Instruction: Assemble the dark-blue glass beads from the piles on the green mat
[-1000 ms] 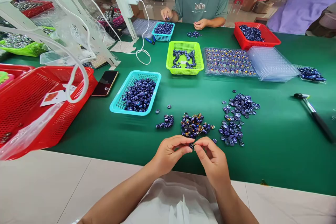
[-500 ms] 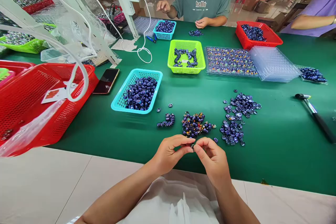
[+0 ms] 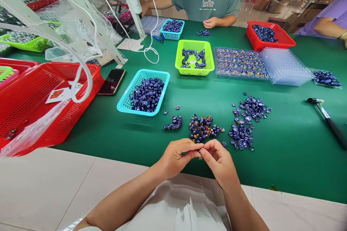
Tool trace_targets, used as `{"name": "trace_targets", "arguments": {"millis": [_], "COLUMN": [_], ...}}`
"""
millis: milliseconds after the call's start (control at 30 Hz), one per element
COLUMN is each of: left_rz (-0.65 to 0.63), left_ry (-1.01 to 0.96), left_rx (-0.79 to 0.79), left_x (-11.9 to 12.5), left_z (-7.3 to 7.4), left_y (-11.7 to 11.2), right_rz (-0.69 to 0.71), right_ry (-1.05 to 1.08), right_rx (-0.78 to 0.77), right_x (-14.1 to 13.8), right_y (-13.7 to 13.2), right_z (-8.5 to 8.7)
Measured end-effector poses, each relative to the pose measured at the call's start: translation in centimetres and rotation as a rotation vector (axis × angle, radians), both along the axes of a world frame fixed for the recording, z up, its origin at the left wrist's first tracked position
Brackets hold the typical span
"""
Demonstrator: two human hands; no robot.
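Two bare hands meet just above a green desk point(image 3: 284, 162), near its front edge. The left hand point(image 3: 176, 157) and the right hand point(image 3: 222, 163) each have a pinching grip, thumb against forefinger, closed on one tiny piece point(image 3: 200, 150) between them. Fingertips alone hold it, probably because it is so small; bringing both hands together likely steadies it. Just beyond the hands sits a pile point(image 3: 202, 129) of glossy dark beads flecked with orange. Left of that is a curved row point(image 3: 175, 126); to the right, loose flat discs point(image 3: 241, 137). The groups lie apart, seemingly so each sort is easy to pick out within reach. A blue basket point(image 3: 121, 107) of dark rings point(image 3: 148, 94) stands farther off to the left, perhaps as a bulk store. The piece looks dark; fingertips cover most of it, so its shape and finish cannot be made out.
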State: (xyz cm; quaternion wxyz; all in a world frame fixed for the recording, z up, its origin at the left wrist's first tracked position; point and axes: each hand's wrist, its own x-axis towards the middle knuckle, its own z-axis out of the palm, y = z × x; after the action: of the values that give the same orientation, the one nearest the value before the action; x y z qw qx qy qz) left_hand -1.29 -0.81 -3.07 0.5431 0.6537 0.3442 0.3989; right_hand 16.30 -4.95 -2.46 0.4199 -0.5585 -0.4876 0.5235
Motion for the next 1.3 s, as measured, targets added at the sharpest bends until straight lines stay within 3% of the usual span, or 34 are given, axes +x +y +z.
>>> {"name": "trace_targets", "arguments": {"millis": [200, 367, 433, 633, 1000, 1300], "left_rz": [0.049, 0.105, 0.124, 0.2, 0.252, 0.221], "left_ry": [0.051, -0.128, -0.175, -0.154, -0.151, -0.137], "left_rx": [-0.129, -0.523, -0.608, -0.656, -0.651, -0.679], "left_x": [0.1, 0.5, 0.6, 0.6, 0.9, 1.3], "left_z": [0.5, 0.7, 0.9, 1.7, 1.2, 0.9], "left_y": [-0.6, -0.8, -0.6, 0.2, 0.3, 0.2], "right_rz": [0.009, 0.071, 0.07, 0.018, 0.016, 0.083], "right_ry": [-0.143, -0.026, 0.017, -0.074, -0.192, -0.257], "right_rx": [0.031, 0.049, 0.046, 0.139, 0.344, 0.656], "right_x": [-0.1, -0.2, -0.2, 0.2, 0.3, 0.2], "right_y": [0.3, 0.4, 0.2, -0.6, -0.5, 0.1], "right_z": [0.0, -0.4, -0.6, -1.1, -1.9, -1.9]}}
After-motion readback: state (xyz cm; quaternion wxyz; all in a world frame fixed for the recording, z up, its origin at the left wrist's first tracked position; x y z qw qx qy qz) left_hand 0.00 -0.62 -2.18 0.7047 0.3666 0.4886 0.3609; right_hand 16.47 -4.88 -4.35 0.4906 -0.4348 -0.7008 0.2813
